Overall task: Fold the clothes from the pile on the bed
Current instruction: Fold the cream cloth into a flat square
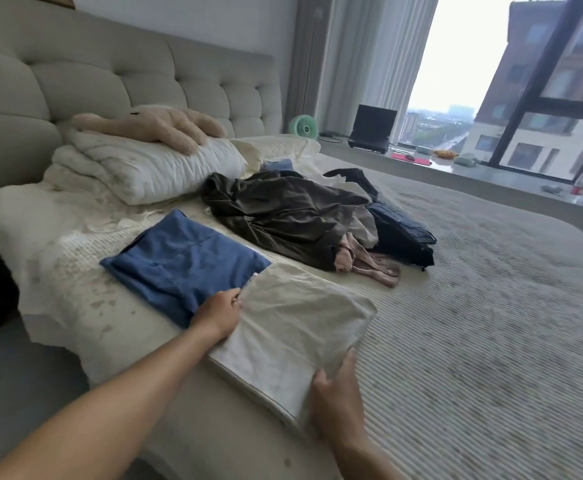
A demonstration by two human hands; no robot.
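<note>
Cream cloth (293, 327) folded flat on bed (473, 323), near edge. Left hand (219, 315) fingers pinch its left edge, right hand (337, 398) fingers grip near corner. Blue folded piece (179, 261) just left, touching. Unfolded pile (304, 216) farther back.

On the near part of the bed (473, 323) lies a folded garment (293, 327), with the left hand (219, 315) at its left edge and the right hand (335, 393) at its near corner. Just to the left of it lies another folded garment (182, 261). Farther away is the pile of clothes (304, 216). Left of the pile, pillows (144, 168) lie against the headboard (110, 74), with a plush toy (155, 128) on top. At the far right, a laptop (373, 129) and a fan (303, 128) stand on the window ledge (491, 174).
</note>
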